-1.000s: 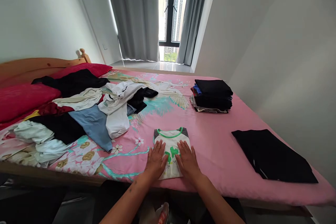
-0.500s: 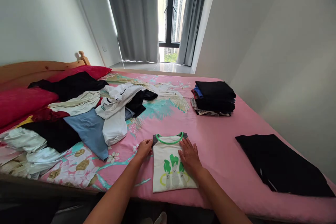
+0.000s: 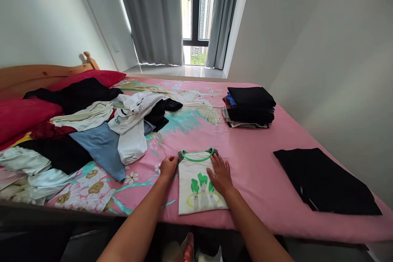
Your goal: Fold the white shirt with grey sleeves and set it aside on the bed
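White with a green collar and a green cartoon print, the folded shirt [image 3: 199,180] is lying flat on the pink bedsheet [image 3: 245,163] near the front edge of the bed, and both hands are sitting at its upper corners. The left hand [image 3: 168,167] is curling its fingers [image 3: 170,159] onto the shirt's top left edge by the collar, though a true pinch cannot be told, while the right hand [image 3: 220,174] is pressing flat and spread over the top right part, gripping nothing. Unfolded clothes [image 3: 92,131] are lying heaped to the left, a folded stack [image 3: 249,107] is sitting farther back on the right, and a black garment [image 3: 325,182] is lying well apart at the right.
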`<state>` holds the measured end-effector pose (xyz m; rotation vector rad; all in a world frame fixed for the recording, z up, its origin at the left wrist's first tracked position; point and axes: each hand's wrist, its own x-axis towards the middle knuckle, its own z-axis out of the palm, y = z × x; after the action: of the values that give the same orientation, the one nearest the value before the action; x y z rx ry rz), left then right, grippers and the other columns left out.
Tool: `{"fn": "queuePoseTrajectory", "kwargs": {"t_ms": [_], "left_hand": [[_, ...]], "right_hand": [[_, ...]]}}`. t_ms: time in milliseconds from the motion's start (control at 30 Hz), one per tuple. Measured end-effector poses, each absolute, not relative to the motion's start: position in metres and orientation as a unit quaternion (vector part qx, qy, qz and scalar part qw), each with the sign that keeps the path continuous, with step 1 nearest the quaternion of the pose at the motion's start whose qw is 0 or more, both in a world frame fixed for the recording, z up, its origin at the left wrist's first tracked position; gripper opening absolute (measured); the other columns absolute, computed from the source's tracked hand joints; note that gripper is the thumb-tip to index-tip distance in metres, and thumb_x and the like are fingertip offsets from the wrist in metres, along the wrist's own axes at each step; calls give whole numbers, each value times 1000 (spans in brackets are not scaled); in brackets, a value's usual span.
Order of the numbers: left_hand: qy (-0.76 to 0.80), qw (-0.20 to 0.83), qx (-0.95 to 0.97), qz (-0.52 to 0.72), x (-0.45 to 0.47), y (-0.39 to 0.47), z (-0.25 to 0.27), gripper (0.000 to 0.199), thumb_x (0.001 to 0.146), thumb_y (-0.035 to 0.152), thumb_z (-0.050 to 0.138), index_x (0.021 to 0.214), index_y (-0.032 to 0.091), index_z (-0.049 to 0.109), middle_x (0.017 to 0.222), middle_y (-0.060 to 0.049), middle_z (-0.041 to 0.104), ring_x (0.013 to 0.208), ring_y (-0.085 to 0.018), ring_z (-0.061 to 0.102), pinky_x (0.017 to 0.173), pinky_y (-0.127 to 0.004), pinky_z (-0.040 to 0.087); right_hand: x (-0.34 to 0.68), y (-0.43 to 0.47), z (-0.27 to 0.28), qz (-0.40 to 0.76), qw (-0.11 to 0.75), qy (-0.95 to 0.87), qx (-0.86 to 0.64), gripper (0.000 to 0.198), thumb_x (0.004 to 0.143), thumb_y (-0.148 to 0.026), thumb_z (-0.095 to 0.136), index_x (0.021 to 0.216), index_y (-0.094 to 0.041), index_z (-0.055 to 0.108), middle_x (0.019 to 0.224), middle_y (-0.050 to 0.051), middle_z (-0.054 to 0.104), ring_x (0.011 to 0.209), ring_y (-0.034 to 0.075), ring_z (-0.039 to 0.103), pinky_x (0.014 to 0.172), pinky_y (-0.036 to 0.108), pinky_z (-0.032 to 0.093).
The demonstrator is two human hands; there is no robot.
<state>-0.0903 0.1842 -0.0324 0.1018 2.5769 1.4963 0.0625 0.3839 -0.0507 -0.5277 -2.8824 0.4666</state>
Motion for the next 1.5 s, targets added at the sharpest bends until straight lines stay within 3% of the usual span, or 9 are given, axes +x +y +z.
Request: {"fn": "queuePoseTrajectory", "kwargs": {"t_ms": [167,367,567,733,833,1000,1200,1400,1500], "left_hand": [[881,12,96,462,-45,180,-18,49,80,44,49,115,11,55,109,-15,62,101,-25,58,89,-37,44],[892,-15,328,311,31,188,-18,48,86,25,44,133,24,45,147,-6,35,137,-24,27,114,-47,16],[914,-85,360,170,58,153,-47,59,87,41,48,140,19,36,149,-14,28,137,-30,25,109,-52,25],[874,-102,438,185,68,119,-43,55,85,29,53,138,21,38,152,-13,21,140,-29,18,109,-52,26],[853,-109,479,177,73,113,-39,50,83,8,43,130,23,48,149,-10,30,140,-24,21,109,-49,27],[842,-134,494,171,70,122,-39,56,77,2,43,127,25,52,143,-7,41,135,-23,31,110,-48,26],[852,-126,480,167,64,131,-20,44,83,15,50,125,27,54,133,-6,53,125,-24,46,108,-50,24],[844,-100,499,168,86,127,-6,43,85,19,49,126,31,53,129,-5,57,119,-24,51,106,-52,24],[828,-95,520,185,93,122,-8,41,86,31,52,127,33,51,132,-5,54,121,-25,49,107,-53,22]], "right_hand": [[75,368,-26,184,44,-954,-232,60,92,-43,33,146,-20,21,153,1,6,141,21,1,112,52,7],[108,320,-17,154,52,-974,-155,56,94,-41,28,146,-22,23,152,0,9,141,19,2,112,52,0],[173,332,-54,195,84,-949,-233,65,89,-45,38,142,-10,31,149,10,24,138,26,17,112,50,3],[231,322,-57,432,226,-832,-266,58,85,-49,45,128,-10,50,135,14,46,128,27,37,109,46,24],[243,295,-39,679,166,-635,-330,56,81,-56,54,117,-14,56,124,15,54,115,30,50,91,44,45],[223,258,-19,912,68,-292,-280,49,74,-42,71,114,-18,56,127,12,54,119,26,49,90,39,46],[180,237,-21,954,136,-119,-238,36,69,-27,76,101,-20,61,116,6,61,113,20,54,97,36,43],[139,232,-16,934,258,-41,-244,42,74,-35,68,112,-21,58,111,4,64,107,19,58,98,37,43],[131,243,-10,935,238,-6,-261,40,80,-41,58,112,-17,58,111,8,64,106,22,59,97,42,44]]}}
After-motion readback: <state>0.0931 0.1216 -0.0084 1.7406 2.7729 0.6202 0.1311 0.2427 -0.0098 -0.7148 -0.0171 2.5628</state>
